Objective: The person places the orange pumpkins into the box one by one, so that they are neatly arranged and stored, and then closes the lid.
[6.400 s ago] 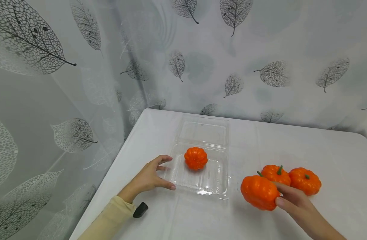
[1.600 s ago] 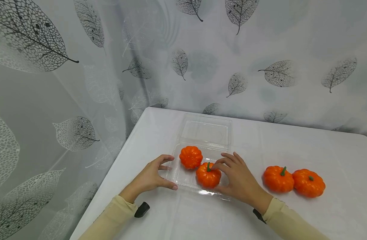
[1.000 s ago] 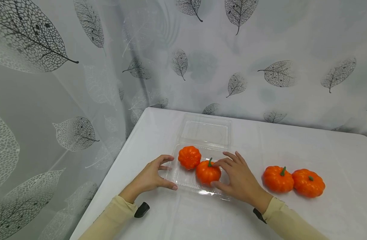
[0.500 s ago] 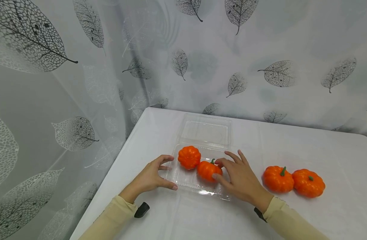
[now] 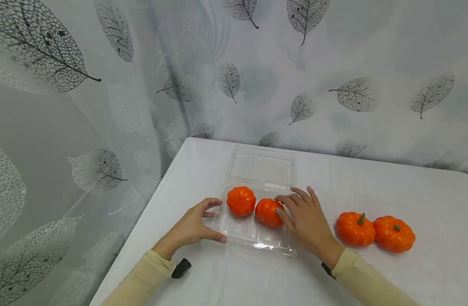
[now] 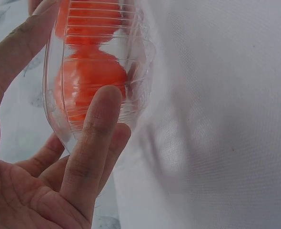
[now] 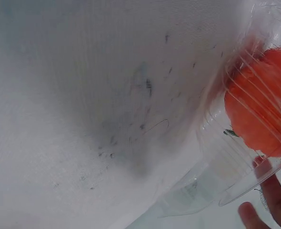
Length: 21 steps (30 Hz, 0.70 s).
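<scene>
A clear plastic clamshell box point(image 5: 239, 233) lies with its lid point(image 5: 262, 167) folded back on the white table. Its tray holds two small orange pumpkins. One pumpkin point(image 5: 241, 201) sits at the left of the tray. My right hand point(image 5: 307, 219) grips the other pumpkin point(image 5: 268, 212) at its right side, thumb in front and fingers behind. That pumpkin's stem is out of sight in the head view. At the tray's left side, my left hand point(image 5: 190, 227) has thumb and fingers spread, with fingers point(image 6: 102, 112) against the clear wall in the left wrist view.
Two more orange pumpkins with green stems stand side by side on the table to the right, a nearer-left one point(image 5: 355, 229) and a right one point(image 5: 393, 233). A leaf-patterned curtain point(image 5: 264, 80) hangs behind and along the left table edge.
Earlier my right hand carried the pumpkin over the table. Now it is in the tray, tipped over and shifted right and back. The left pumpkin slid slightly left; my left hand stayed put.
</scene>
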Each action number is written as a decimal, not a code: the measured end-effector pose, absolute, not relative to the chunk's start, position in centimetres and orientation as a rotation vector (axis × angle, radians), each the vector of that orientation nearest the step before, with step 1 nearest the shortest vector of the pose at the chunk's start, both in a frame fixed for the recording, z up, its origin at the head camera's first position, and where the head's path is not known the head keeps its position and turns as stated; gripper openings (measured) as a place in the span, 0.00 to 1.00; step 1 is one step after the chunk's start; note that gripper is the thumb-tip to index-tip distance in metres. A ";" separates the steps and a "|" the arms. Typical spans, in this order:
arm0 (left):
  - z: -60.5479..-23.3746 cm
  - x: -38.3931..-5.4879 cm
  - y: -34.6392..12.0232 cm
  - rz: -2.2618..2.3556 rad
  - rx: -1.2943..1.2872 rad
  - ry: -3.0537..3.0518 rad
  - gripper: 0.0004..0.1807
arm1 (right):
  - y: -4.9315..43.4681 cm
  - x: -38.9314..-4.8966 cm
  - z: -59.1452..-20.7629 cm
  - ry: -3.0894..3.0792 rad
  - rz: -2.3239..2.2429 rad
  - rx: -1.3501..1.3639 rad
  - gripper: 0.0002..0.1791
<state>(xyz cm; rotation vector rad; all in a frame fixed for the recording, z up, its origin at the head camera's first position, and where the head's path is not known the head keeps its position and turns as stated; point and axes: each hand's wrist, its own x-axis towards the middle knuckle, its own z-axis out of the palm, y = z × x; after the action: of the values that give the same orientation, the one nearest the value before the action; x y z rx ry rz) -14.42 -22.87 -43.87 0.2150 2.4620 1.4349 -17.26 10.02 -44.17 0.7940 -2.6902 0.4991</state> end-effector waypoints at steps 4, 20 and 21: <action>-44.0 -14.4 -22.9 1.430 0.209 2.467 0.53 | 10.2 -17.3 -44.1 -2.621 0.495 0.838 0.17; -43.8 -14.4 -22.7 1.434 0.209 2.470 0.53 | 10.9 -17.5 -44.3 -2.731 0.499 0.720 0.29; -43.8 -14.4 -22.7 1.433 0.210 2.472 0.53 | 10.9 -17.6 -44.3 -2.736 0.511 0.714 0.29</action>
<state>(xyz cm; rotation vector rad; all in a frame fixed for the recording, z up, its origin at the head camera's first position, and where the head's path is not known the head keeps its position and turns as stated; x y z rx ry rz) -14.40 -22.69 -43.82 0.2103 2.4717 1.4328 -17.57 10.93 -44.28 0.7136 -2.7359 0.5112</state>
